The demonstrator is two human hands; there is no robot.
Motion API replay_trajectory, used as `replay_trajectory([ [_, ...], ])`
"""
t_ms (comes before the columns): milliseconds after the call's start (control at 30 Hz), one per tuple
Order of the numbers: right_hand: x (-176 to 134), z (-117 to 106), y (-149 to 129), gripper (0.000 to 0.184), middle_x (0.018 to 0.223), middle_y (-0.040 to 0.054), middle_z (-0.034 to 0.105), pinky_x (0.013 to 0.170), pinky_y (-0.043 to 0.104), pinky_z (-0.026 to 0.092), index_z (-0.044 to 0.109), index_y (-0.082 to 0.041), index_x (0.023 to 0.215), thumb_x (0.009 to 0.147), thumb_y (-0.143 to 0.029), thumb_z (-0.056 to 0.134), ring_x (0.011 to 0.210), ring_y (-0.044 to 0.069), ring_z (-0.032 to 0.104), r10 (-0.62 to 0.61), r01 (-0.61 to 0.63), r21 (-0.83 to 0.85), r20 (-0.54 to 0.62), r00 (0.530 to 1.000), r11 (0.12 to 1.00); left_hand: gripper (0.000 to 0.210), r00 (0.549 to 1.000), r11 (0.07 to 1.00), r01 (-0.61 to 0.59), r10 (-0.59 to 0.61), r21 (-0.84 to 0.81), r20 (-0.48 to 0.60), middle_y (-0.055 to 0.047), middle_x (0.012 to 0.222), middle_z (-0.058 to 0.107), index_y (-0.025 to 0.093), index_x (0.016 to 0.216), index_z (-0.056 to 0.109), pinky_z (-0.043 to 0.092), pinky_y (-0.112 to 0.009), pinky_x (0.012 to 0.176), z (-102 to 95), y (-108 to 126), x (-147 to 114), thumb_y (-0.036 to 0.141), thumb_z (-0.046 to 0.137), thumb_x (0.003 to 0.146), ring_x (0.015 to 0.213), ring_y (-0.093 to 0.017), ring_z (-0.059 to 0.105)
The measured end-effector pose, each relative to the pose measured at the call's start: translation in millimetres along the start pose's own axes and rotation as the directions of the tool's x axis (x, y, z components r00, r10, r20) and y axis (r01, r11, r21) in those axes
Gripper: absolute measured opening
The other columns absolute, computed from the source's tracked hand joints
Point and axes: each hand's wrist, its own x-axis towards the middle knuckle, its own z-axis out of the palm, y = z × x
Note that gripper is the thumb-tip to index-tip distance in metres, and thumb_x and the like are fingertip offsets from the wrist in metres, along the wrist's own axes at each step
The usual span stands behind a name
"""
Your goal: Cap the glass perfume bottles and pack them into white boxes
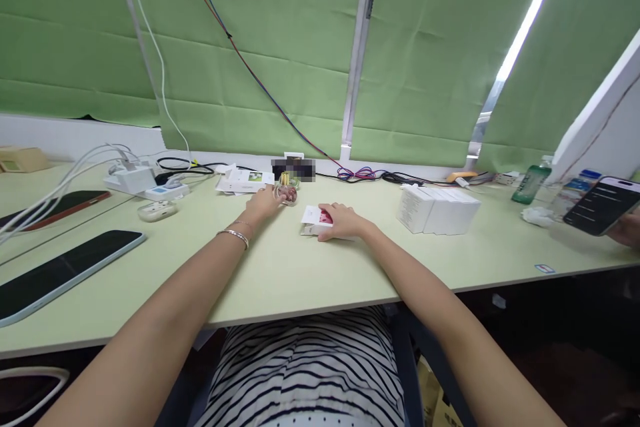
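My left hand (264, 205) reaches to the back middle of the table, its fingers closed at the edge of a small clear container with dark reddish contents (288, 196). Just behind that lies a similar clear piece with yellow and green in it (290, 179). To the right, my right hand (342, 221) is closed over a small white box with a red picture (311, 217), which lies on the tabletop. An end flap of the box sticks out toward the left. My palm hides the box's right part.
Flat white cartons (246, 180) lie left of the containers. A row of white boxes (439, 209) stands at right. Phones (65, 270), an earbud case (157, 210) and a power strip (130, 178) lie left. Far right are a green bottle (532, 181) and another person's hand (625, 230) with a phone.
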Motion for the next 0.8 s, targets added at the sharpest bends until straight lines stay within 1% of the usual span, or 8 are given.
replay_trajectory([
  [100,1,0,1,0.09,0.123,0.0161,0.047,0.091,0.051,0.03,0.034,-0.023,0.133,0.058,-0.058,0.067,0.113,0.035,0.042,-0.005,0.005,0.009,-0.006,1.0,1.0,0.083,0.999,0.997,-0.043,0.043,-0.071,-0.006,-0.026,0.131,0.039,0.011,0.13,0.028,0.037,-0.046,0.091,6.8,1,1,0.047,0.065,0.065,0.12,-0.038,0.041],
  [167,0,0,0,0.09,0.122,0.0165,0.047,0.09,0.051,0.031,0.034,-0.022,0.133,0.058,-0.058,0.067,0.112,0.035,0.042,-0.008,0.008,0.008,-0.012,1.0,1.0,0.086,0.994,0.986,-0.106,0.108,-0.128,0.011,-0.022,0.13,0.042,0.014,0.133,0.021,0.039,-0.039,0.09,8.2,7,4,0.044,0.065,0.066,0.116,-0.032,0.046],
  [233,0,0,0,0.089,0.121,0.0163,0.047,0.09,0.051,0.031,0.034,-0.023,0.133,0.058,-0.058,0.067,0.112,0.035,0.043,-0.009,0.009,-0.004,-0.009,1.0,1.0,0.076,0.988,0.976,-0.139,0.147,-0.167,0.037,-0.018,0.12,0.052,0.015,0.128,0.03,0.043,-0.037,0.084,8.3,14,7,0.042,0.064,0.066,0.105,-0.029,0.054],
  [300,-1,0,-1,0.09,0.122,0.0161,0.047,0.091,0.05,0.031,0.032,-0.023,0.134,0.059,-0.059,0.066,0.112,0.035,0.043,-0.005,0.005,-0.018,0.004,1.0,1.0,0.06,0.986,0.973,-0.146,0.158,-0.177,0.06,-0.017,0.108,0.058,0.013,0.115,0.045,0.044,-0.038,0.08,7.7,18,9,0.039,0.065,0.065,0.096,-0.029,0.057],
  [367,-1,-1,-1,0.091,0.123,0.0165,0.046,0.092,0.05,0.031,0.032,-0.022,0.135,0.059,-0.059,0.065,0.113,0.035,0.042,0.002,-0.002,-0.029,0.013,1.0,1.0,0.046,0.981,0.972,-0.15,0.169,-0.179,0.094,-0.015,0.098,0.062,0.014,0.101,0.054,0.045,-0.037,0.076,6.2,19,7,0.037,0.065,0.063,0.09,-0.03,0.058],
  [567,-2,-2,1,0.089,0.122,0.0162,0.047,0.091,0.049,0.032,0.034,-0.021,0.133,0.059,-0.057,0.067,0.112,0.034,0.043,0.02,-0.02,-0.001,-0.02,1.0,1.0,0.031,0.948,0.971,-0.151,0.195,-0.187,0.251,-0.004,0.072,0.064,0.018,0.079,0.06,0.046,-0.029,0.062,-9.3,14,-5,0.036,0.068,0.056,0.07,-0.023,0.06],
  [700,-2,-3,4,0.091,0.124,0.0159,0.044,0.094,0.048,0.031,0.031,-0.019,0.135,0.06,-0.056,0.067,0.114,0.033,0.041,0.031,-0.016,0.111,-0.135,0.99,0.994,0.026,0.898,0.967,-0.141,0.215,-0.212,0.383,-0.002,0.061,0.063,0.017,0.069,0.061,0.044,-0.025,0.051,-23.8,16,-17,0.034,0.07,0.05,0.056,-0.019,0.058],
  [800,0,-1,6,0.09,0.127,0.0144,0.041,0.097,0.044,0.031,0.026,-0.018,0.136,0.062,-0.051,0.066,0.117,0.028,0.039,-0.013,0.087,0.269,-0.268,0.963,0.959,0.026,0.866,0.947,-0.16,0.27,-0.279,0.42,-0.001,0.055,0.063,0.017,0.064,0.063,0.043,-0.025,0.048,-30.5,21,-29,0.033,0.073,0.047,0.049,-0.017,0.057],
])
